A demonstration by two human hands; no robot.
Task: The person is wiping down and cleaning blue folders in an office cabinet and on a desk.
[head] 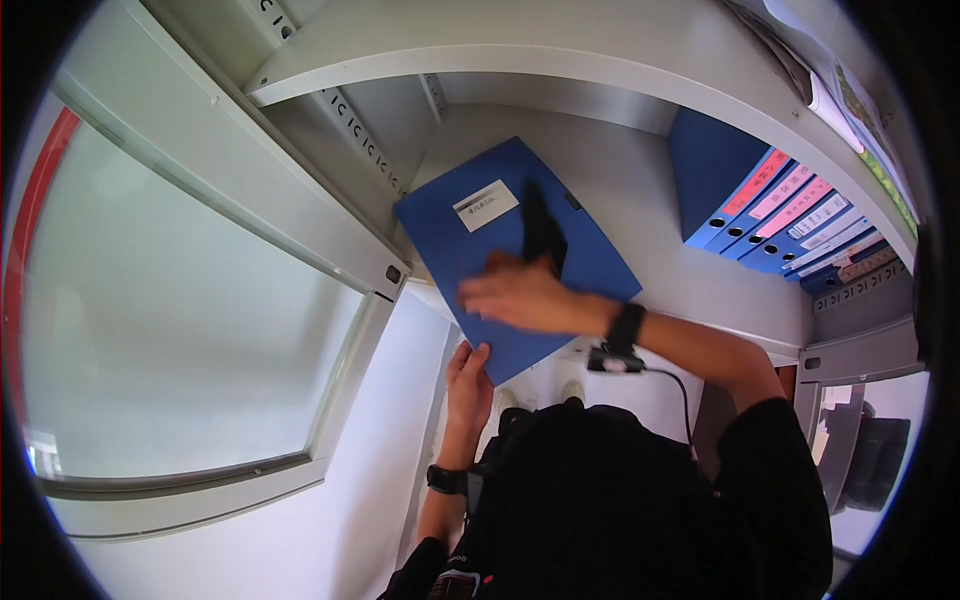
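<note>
A blue file box (480,247) rests at a slant on the grey metal shelf, its near corner jutting past the shelf's front edge. A white label (486,205) with handwriting is on its cover, and a small black clasp (573,201) shows near its right edge. My left hand (471,375) grips the near corner, thumb on top. Above the cover is my right hand (525,292), blurred, fingers pointing left; whether it touches the cover is unclear. Beside it lies a soft-looking black piece (543,231), perhaps cloth, partly hidden by the hand; I cannot tell if it is held.
Several blue binders (772,217) with labelled spines stand at the shelf's right end. An upper shelf (480,56) crosses above, with papers (862,112) at its right. A glass cabinet door (187,315) stands swung out on the left. A cable (679,382) hangs from my right wrist device.
</note>
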